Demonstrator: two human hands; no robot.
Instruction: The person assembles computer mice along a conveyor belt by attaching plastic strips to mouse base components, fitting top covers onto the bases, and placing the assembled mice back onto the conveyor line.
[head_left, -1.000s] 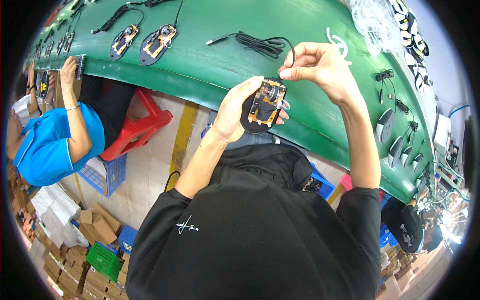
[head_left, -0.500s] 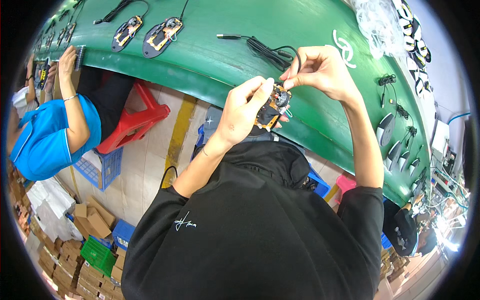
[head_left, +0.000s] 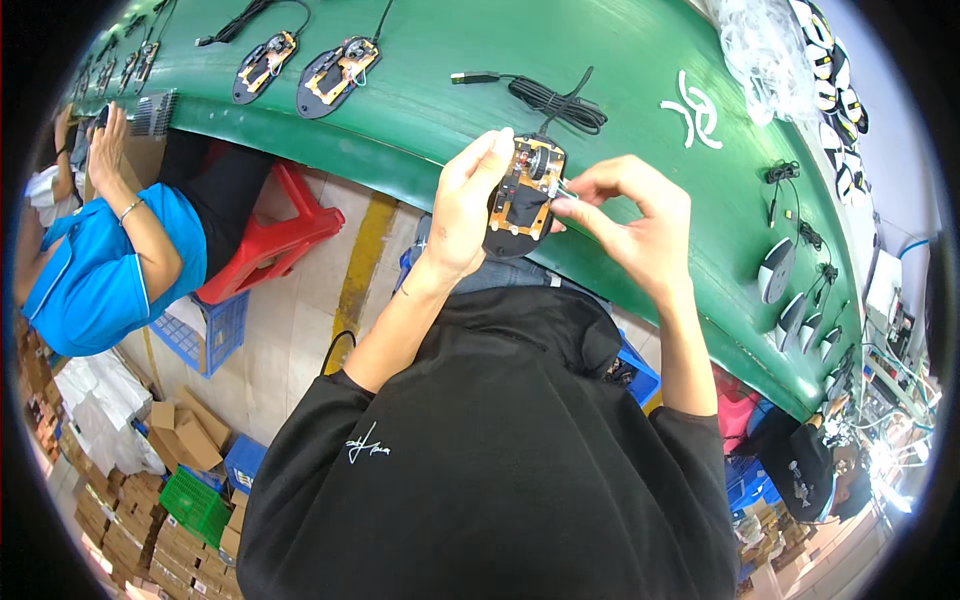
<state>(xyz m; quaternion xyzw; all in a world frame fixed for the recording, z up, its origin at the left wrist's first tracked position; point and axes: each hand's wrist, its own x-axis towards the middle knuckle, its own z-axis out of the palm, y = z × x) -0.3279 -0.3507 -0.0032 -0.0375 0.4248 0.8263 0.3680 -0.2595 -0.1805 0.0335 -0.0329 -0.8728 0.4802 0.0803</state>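
Within the left grip, an open mouse, black oval base, orange board; right grip, hold unclear.

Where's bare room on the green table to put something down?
On the green table, one patch lies between the left-side open mice and coiled cable; another between the white strips and white-sided mice. The right edge is crowded: mice, cables, plastic.

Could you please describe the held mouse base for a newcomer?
Along the green bench, find the camera wearer's left hand. It holds a black mouse base with an orange board; unlike the lookalikes lying farther left, this one is held.
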